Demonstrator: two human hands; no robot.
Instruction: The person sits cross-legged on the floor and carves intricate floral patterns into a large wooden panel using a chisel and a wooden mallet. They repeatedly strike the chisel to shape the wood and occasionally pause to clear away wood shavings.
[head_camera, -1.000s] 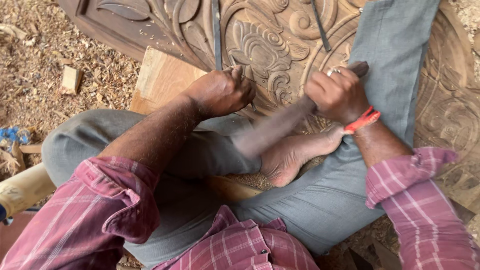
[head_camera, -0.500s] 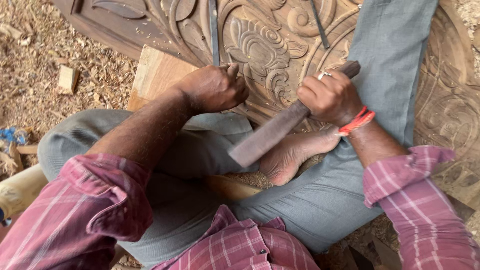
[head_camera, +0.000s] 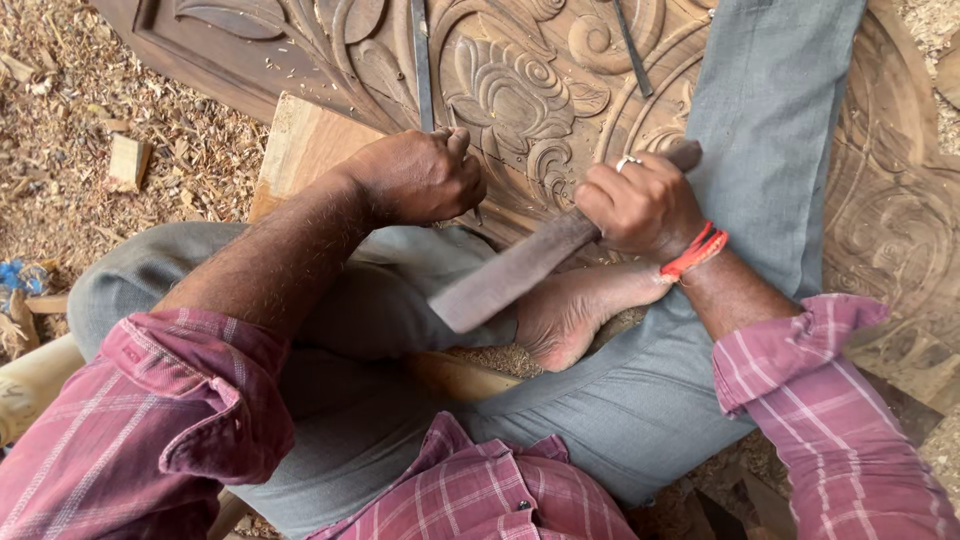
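A large carved wooden panel (head_camera: 520, 90) with flower and leaf relief lies on the ground in front of me. My left hand (head_camera: 420, 175) is closed around a thin chisel (head_camera: 462, 140) whose tip rests on the carving. My right hand (head_camera: 640, 205), with a ring and a red wrist thread, grips a long flat wooden mallet (head_camera: 520, 270); its broad end points down-left, below the left hand. I sit on the panel in grey trousers, one bare foot (head_camera: 570, 310) tucked under me.
Two more metal chisels, the long chisel (head_camera: 422, 60) and the short chisel (head_camera: 632, 45), lie on the carving. A plain wooden plank (head_camera: 300, 150) sits at the panel's edge. Wood shavings and a small wood block (head_camera: 128, 160) cover the ground at left.
The mallet has swung between strikes, blurred one second ago, now drawn back and lower. The left hand stays on the chisel at the same spot.
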